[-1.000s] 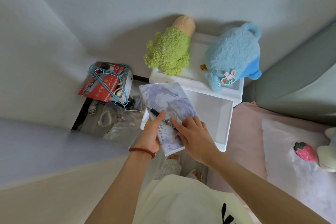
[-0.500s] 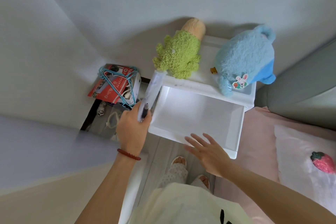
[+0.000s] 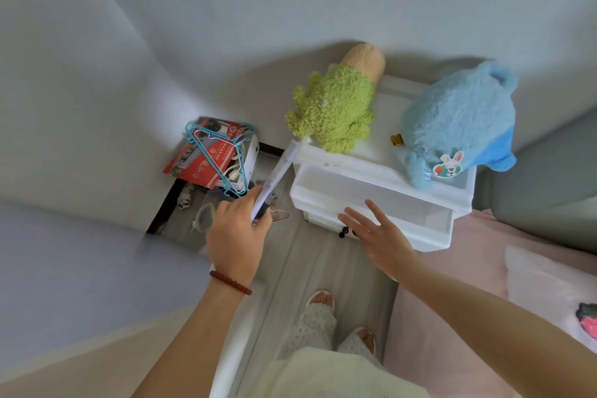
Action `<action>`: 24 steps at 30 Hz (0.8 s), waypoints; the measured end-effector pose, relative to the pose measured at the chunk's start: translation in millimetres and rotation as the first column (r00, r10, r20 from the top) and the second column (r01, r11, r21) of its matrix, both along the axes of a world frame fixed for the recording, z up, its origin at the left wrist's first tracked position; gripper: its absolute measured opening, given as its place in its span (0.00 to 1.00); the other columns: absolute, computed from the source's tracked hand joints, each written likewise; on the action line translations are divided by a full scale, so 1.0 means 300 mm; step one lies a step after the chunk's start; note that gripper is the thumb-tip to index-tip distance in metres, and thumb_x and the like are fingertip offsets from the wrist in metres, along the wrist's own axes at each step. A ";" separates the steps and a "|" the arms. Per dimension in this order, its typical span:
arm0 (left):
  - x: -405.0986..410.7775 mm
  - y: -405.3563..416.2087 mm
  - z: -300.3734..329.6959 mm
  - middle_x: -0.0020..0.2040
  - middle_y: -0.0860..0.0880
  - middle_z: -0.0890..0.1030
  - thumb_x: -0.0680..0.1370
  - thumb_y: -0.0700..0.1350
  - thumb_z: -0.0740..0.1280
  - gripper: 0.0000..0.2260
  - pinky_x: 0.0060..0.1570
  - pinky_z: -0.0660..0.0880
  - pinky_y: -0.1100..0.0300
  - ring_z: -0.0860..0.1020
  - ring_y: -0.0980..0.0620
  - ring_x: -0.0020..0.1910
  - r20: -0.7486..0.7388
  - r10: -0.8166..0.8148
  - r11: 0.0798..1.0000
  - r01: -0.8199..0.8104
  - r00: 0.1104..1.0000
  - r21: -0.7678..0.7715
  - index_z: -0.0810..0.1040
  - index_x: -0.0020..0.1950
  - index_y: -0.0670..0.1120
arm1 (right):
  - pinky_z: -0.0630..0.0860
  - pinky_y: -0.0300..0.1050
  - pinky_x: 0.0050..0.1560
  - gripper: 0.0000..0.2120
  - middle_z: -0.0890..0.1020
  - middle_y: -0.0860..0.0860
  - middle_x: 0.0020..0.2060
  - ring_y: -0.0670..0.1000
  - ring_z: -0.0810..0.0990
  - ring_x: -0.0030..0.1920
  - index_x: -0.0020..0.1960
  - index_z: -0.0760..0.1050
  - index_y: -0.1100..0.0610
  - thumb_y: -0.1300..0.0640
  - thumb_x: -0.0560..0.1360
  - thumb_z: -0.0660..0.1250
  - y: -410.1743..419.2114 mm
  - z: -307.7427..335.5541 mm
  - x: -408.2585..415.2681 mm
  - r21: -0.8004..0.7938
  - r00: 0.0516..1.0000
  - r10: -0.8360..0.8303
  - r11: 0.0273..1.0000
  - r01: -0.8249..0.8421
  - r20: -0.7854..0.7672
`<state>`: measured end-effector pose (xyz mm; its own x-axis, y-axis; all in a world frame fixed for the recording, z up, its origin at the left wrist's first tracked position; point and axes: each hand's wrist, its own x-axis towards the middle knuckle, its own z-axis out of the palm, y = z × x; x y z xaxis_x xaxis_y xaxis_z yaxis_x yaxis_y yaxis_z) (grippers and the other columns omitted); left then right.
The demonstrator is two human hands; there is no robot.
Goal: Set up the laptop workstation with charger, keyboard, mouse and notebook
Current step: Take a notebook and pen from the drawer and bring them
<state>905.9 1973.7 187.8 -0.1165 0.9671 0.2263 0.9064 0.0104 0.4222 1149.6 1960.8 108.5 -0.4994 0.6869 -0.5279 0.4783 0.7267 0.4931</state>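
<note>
My left hand grips a thin notebook with a pale purple cover, seen edge-on, together with a dark pen pressed against it. The notebook sticks up to the left of the white drawer unit. My right hand is flat and open, fingers spread, against the front of the white drawer, which stands only partly out. A red bead bracelet sits on my left wrist.
A green plush and a blue plush sit on top of the drawer unit. A red-and-white box with blue hangers lies on the floor at left. A pink bed is at right, a pale desk edge at lower left.
The notebook and pen were lifted out of the drawer and swung to the left in my left hand. My right hand let go of them and pushed the drawer mostly in.
</note>
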 end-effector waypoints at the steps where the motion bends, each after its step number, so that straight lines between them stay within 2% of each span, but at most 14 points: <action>1: 0.006 0.003 0.002 0.31 0.48 0.80 0.66 0.39 0.75 0.16 0.25 0.68 0.63 0.73 0.48 0.32 -0.003 -0.003 1.000 0.003 1.000 0.000 0.81 0.53 0.46 | 0.28 0.69 0.62 0.25 0.37 0.54 0.75 0.58 0.33 0.74 0.72 0.59 0.56 0.53 0.77 0.60 0.031 0.004 0.003 0.018 0.997 -0.019 1.000 0.018 0.069; 3: 0.013 0.013 0.009 0.31 0.49 0.80 0.65 0.39 0.75 0.16 0.25 0.69 0.63 0.74 0.48 0.32 0.002 -0.008 1.000 0.008 1.000 0.003 0.81 0.52 0.47 | 0.27 0.69 0.60 0.23 0.37 0.54 0.75 0.59 0.32 0.73 0.71 0.62 0.54 0.52 0.77 0.59 0.091 0.010 0.012 0.048 0.982 -0.063 0.997 0.056 0.177; 6: 0.021 0.039 0.026 0.30 0.49 0.80 0.65 0.39 0.76 0.15 0.25 0.69 0.62 0.75 0.47 0.31 0.020 -0.004 1.000 0.004 1.000 0.025 0.82 0.50 0.47 | 0.26 0.68 0.60 0.21 0.38 0.53 0.75 0.59 0.33 0.74 0.70 0.64 0.53 0.51 0.78 0.58 0.155 0.021 0.024 0.046 0.973 -0.091 0.995 0.083 0.214; 8: 0.029 0.057 0.039 0.28 0.48 0.78 0.66 0.39 0.75 0.13 0.25 0.68 0.62 0.75 0.47 0.31 0.033 -0.017 0.999 0.016 0.999 0.045 0.82 0.49 0.46 | 0.27 0.66 0.63 0.21 0.42 0.55 0.76 0.58 0.35 0.74 0.70 0.64 0.57 0.53 0.78 0.56 0.156 0.024 0.033 -0.006 0.989 -0.098 0.995 0.099 0.108; 10: 0.037 0.070 0.060 0.28 0.48 0.77 0.67 0.38 0.75 0.09 0.26 0.70 0.60 0.76 0.46 0.31 0.109 -0.065 0.997 0.060 0.992 0.044 0.81 0.46 0.44 | 0.33 0.61 0.71 0.22 0.52 0.57 0.76 0.56 0.40 0.76 0.71 0.61 0.60 0.55 0.78 0.54 0.124 0.040 0.027 -0.108 0.951 -0.261 0.963 0.246 -0.168; 11: 0.046 0.078 0.073 0.28 0.47 0.76 0.67 0.38 0.74 0.06 0.26 0.72 0.58 0.75 0.46 0.30 0.180 -0.091 0.996 0.088 0.980 0.025 0.80 0.41 0.43 | 0.38 0.58 0.73 0.22 0.56 0.56 0.75 0.54 0.45 0.76 0.71 0.59 0.59 0.56 0.78 0.53 0.094 0.067 0.023 -0.201 0.844 -0.429 0.902 0.382 -0.323; 12: 0.050 0.082 0.079 0.27 0.47 0.75 0.68 0.39 0.74 0.06 0.27 0.73 0.57 0.74 0.47 0.29 0.263 -0.077 0.996 0.085 0.962 -0.020 0.77 0.37 0.43 | 0.45 0.55 0.74 0.21 0.60 0.54 0.74 0.53 0.50 0.75 0.72 0.59 0.57 0.56 0.79 0.52 0.073 0.091 0.009 -0.327 0.669 -0.590 0.807 0.491 -0.452; 13: 0.064 0.090 0.086 0.27 0.48 0.74 0.69 0.40 0.73 0.09 0.28 0.73 0.58 0.73 0.49 0.28 0.353 -0.048 0.993 0.084 0.934 -0.088 0.73 0.34 0.45 | 0.52 0.51 0.72 0.21 0.63 0.52 0.73 0.52 0.57 0.74 0.72 0.59 0.55 0.55 0.79 0.52 0.046 0.118 0.001 -0.465 0.417 -0.722 0.681 0.565 -0.552; 15: 0.101 0.098 0.094 0.28 0.46 0.75 0.70 0.41 0.72 0.12 0.30 0.69 0.66 0.72 0.52 0.29 0.522 -0.032 0.970 0.152 0.852 -0.190 0.70 0.32 0.45 | 0.63 0.44 0.66 0.21 0.70 0.50 0.68 0.50 0.67 0.69 0.71 0.61 0.53 0.53 0.79 0.55 -0.010 0.183 -0.012 -0.744 -0.175 -0.825 0.366 0.559 -0.537; 17: 0.163 0.092 0.109 0.33 0.41 0.78 0.72 0.39 0.70 0.08 0.33 0.70 0.66 0.74 0.52 0.32 0.678 -0.076 0.913 0.324 0.731 -0.247 0.73 0.37 0.40 | 0.68 0.36 0.57 0.20 0.74 0.46 0.62 0.43 0.73 0.61 0.69 0.64 0.51 0.51 0.78 0.58 -0.078 0.247 0.002 -0.911 -0.588 -0.714 0.180 0.371 -0.381; 19: 0.249 0.062 0.127 0.35 0.43 0.78 0.71 0.41 0.70 0.07 0.36 0.70 0.64 0.74 0.54 0.34 0.760 -0.095 0.830 0.473 0.643 -0.296 0.74 0.39 0.40 | 0.72 0.32 0.49 0.11 0.78 0.44 0.52 0.38 0.78 0.51 0.59 0.72 0.48 0.51 0.77 0.60 -0.159 0.296 0.037 -0.963 -0.795 -0.547 0.203 0.178 -0.263; 20: 0.306 0.036 0.134 0.34 0.46 0.77 0.69 0.44 0.69 0.08 0.35 0.69 0.65 0.73 0.56 0.33 0.775 -0.119 0.788 0.534 0.621 -0.307 0.73 0.38 0.42 | 0.74 0.35 0.46 0.07 0.80 0.47 0.47 0.42 0.80 0.46 0.53 0.75 0.50 0.51 0.77 0.61 -0.211 0.324 0.065 -0.967 -0.868 -0.447 0.221 0.125 -0.215; 22: 0.396 -0.012 0.135 0.33 0.51 0.74 0.69 0.43 0.68 0.06 0.32 0.68 0.71 0.72 0.62 0.29 0.790 -0.159 0.728 0.611 0.593 -0.312 0.72 0.36 0.46 | 0.73 0.42 0.40 0.08 0.78 0.57 0.40 0.52 0.78 0.40 0.43 0.74 0.59 0.54 0.75 0.65 -0.308 0.359 0.106 -0.973 -0.946 -0.279 0.202 0.109 -0.164; 24: 0.533 -0.130 0.147 0.32 0.53 0.71 0.72 0.40 0.65 0.08 0.31 0.68 0.70 0.70 0.63 0.28 0.800 -0.228 0.601 0.727 0.554 -0.332 0.69 0.36 0.49 | 0.76 0.43 0.38 0.06 0.81 0.56 0.38 0.53 0.80 0.39 0.43 0.75 0.60 0.58 0.75 0.65 -0.505 0.400 0.175 -0.971 -0.984 -0.065 0.184 0.151 -0.165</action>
